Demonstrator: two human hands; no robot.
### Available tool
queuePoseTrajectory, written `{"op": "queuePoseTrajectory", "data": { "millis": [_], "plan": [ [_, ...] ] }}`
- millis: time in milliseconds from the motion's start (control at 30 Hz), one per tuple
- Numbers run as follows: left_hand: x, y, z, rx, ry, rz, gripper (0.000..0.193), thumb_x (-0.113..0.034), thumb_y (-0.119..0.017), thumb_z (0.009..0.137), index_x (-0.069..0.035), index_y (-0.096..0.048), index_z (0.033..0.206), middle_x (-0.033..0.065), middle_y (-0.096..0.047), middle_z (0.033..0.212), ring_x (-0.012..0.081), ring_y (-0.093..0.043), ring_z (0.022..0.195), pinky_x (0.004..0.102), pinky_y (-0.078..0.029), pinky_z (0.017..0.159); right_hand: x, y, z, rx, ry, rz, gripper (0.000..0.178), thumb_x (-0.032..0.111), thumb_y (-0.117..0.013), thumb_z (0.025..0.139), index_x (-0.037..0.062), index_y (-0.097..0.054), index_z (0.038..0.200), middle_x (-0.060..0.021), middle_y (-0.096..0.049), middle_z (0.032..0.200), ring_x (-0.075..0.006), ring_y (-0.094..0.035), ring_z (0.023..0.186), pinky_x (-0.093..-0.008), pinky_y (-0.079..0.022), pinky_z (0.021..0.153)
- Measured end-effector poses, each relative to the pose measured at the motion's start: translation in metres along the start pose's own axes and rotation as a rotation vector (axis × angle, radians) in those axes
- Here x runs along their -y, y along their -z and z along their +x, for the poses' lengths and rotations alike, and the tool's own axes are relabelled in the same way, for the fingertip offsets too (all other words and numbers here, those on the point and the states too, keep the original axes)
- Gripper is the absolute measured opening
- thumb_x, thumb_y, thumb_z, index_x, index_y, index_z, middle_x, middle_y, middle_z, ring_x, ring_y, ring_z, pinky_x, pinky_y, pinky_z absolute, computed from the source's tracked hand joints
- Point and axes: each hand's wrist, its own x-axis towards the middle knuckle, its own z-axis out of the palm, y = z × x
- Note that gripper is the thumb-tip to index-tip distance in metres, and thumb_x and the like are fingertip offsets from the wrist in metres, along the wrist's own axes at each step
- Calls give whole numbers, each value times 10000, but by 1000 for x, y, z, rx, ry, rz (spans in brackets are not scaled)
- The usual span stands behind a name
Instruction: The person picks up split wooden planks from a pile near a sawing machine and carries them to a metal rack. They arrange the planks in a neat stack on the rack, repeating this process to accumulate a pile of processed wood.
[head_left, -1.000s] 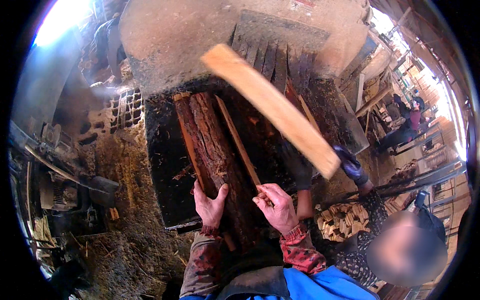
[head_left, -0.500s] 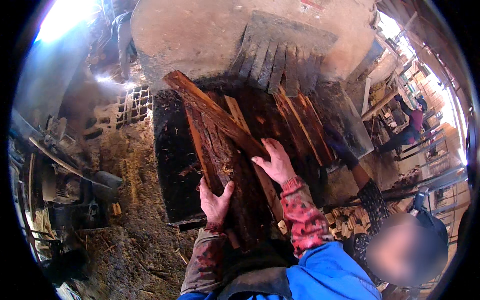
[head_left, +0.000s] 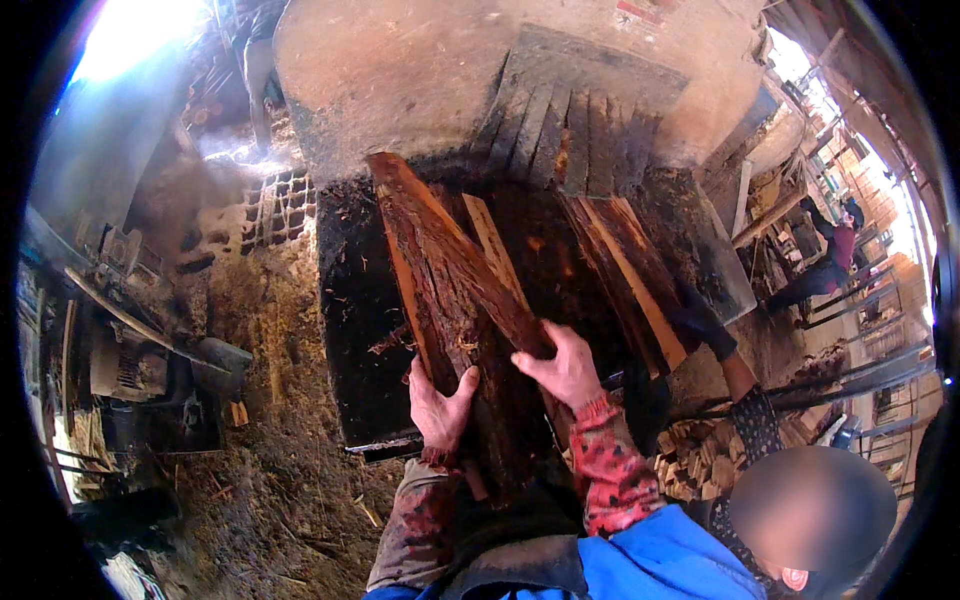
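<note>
My left hand (head_left: 442,408) grips the left edge of a wide, dark bark-covered wood slab (head_left: 500,425), thumb on top and fingers over the side. A narrower bark-faced slab (head_left: 468,265) lies slantwise across it. My right hand (head_left: 563,368) is closed around the near end of that narrower slab, thumb on its upper face. Both slabs rest on a dark, flat work surface (head_left: 360,330) in front of me. Another pale-edged board (head_left: 493,240) lies partly hidden beneath them.
To the right, more bark-edged boards (head_left: 625,275) lie beside a co-worker's dark-gloved hand (head_left: 703,322). Grey metal slats (head_left: 570,140) slope at the far side. Cut wood pieces (head_left: 700,455) are piled at the lower right. Machinery (head_left: 140,370) stands left; another person (head_left: 828,255) is far right.
The narrower slab has swung, its near end coming toward me with my right hand. The co-worker's boards have slid nearer. The view has shifted slightly.
</note>
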Motion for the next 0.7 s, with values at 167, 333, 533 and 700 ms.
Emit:
{"op": "queuePoseTrajectory", "data": {
  "millis": [167,333,533,700],
  "plan": [
    [11,-4,0,-23,-32,-70,833,-429,-798,708,8,-430,1314,185,-560,1184,348,-538,1116,400,-433,943,-4,-11,-62,-2,-209,80,451,337,-749,761,-16,-625,1012,-190,-648,889,-351,-626,851,-400,-505,722],
    [2,-2,0,-27,-53,-87,812,-411,-800,720,11,-435,1311,189,-567,1169,350,-555,1085,397,-444,928,19,2,-90,22,136,-375,586,365,-756,760,-95,-590,1082,-254,-550,1136,-399,-558,1026,-430,-478,872],
    [15,-5,1,-29,-54,-49,811,-400,-793,739,28,-424,1321,177,-568,1170,304,-562,1072,375,-449,911,27,-5,-90,40,87,-223,475,249,-747,772,-78,-608,1087,-233,-554,1122,-384,-546,1062,-431,-465,911],
    [13,-5,2,-8,-88,-28,806,-364,-781,778,53,-394,1349,147,-583,1169,223,-579,1028,327,-455,890,32,-4,-78,37,35,-115,424,208,-721,803,-75,-606,1096,-206,-576,1083,-362,-587,989,-394,-498,847]
  ]
}}
